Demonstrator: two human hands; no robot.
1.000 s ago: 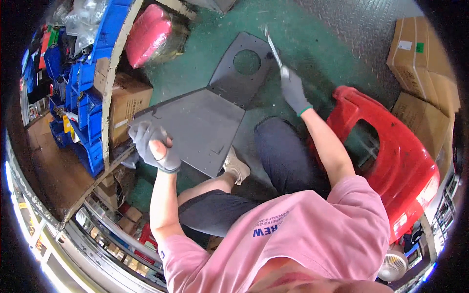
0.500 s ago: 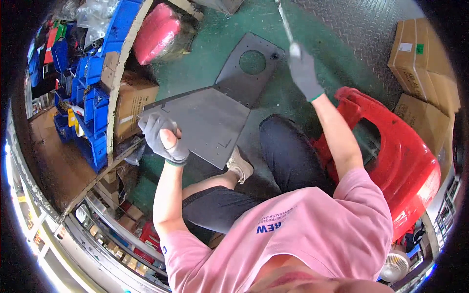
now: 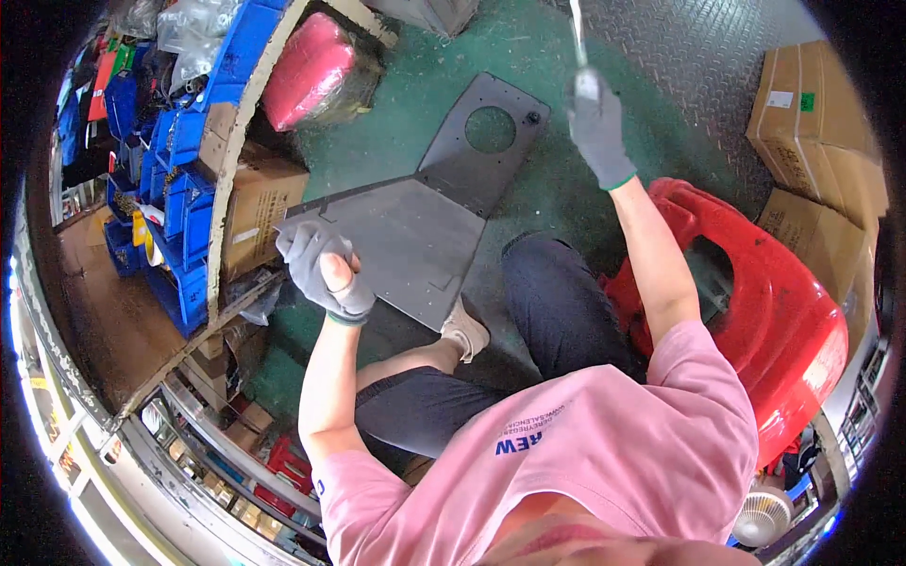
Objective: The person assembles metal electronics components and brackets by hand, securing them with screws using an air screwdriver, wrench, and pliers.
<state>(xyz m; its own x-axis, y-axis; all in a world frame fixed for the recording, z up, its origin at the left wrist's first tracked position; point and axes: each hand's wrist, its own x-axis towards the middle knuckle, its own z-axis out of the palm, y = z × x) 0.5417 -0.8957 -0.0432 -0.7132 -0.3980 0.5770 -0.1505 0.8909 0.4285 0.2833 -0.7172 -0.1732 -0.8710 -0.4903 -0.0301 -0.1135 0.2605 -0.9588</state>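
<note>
A dark grey bent sheet-metal part (image 3: pixel 401 241) leans in front of me. Its far section carries a large round hole, with the green floor visible through it. At the part's left corner my left hand (image 3: pixel 326 269), in a grey glove, is closed with its fingers wrapped at the edge. My right hand (image 3: pixel 602 137), also gloved, is raised to the right of the part, closed around a long shiny metal tool (image 3: pixel 578 36). The tool points away from me and its far end runs out of the picture, so its kind cannot be told.
A red plastic stool (image 3: pixel 774 302) stands at my right, with cardboard boxes (image 3: pixel 812 123) behind it. To the left is a shelf with blue bins (image 3: pixel 184 208). A pink wrapped bundle (image 3: pixel 307 71) lies beyond it. My shoe (image 3: pixel 464 330) is beside the part's near edge.
My right hand and the tool have shifted slightly to the right and toward me, the tool now more upright in the picture. The left hand has moved slightly to the right.
</note>
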